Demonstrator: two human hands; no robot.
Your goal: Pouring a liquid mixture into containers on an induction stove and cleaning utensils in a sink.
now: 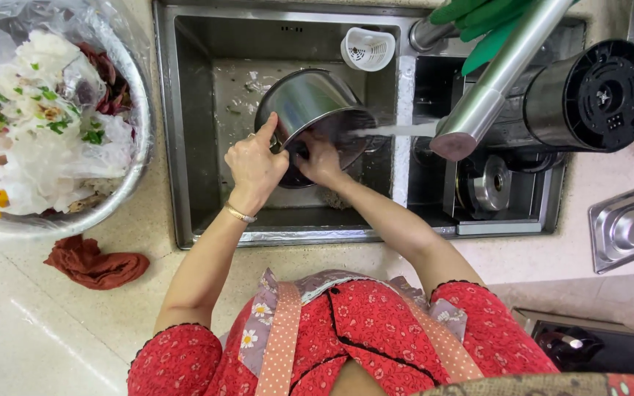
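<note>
A steel pot is tilted on its side over the steel sink, its mouth turned toward me. My left hand grips the pot's rim on the left, a gold bracelet on the wrist. My right hand reaches inside the pot's mouth, fingers hidden in the dark interior; whether it holds a scrubber I cannot tell. Water streams from the steel faucet into the pot.
A large steel bowl lined with plastic and full of food scraps sits at the left. A reddish rag lies on the counter. A white strainer cup hangs in the sink. Right: black cylindrical appliance, square steel dish, green gloves.
</note>
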